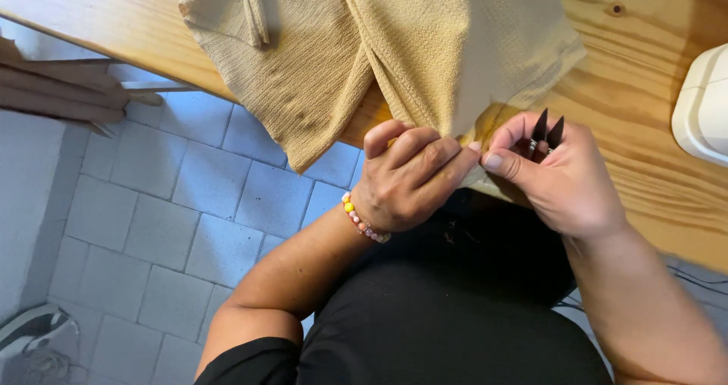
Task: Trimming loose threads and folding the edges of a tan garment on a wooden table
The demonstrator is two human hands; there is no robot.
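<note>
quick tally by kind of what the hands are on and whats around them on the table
tan fabric: 1
thread snips: 1, in the right hand
beaded bracelet: 1, on the left hand wrist
white machine, partly in view: 1
wooden table: 1
Total: 5

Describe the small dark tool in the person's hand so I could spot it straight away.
Start at the pale wooden table and the tan textured cloth hanging over its edge. Where both hands pinch the cloth's lower corner, the right hand holds small black thread snips. Their two pointed dark blades stick up above the fingers, unlike anything nearby.
</note>
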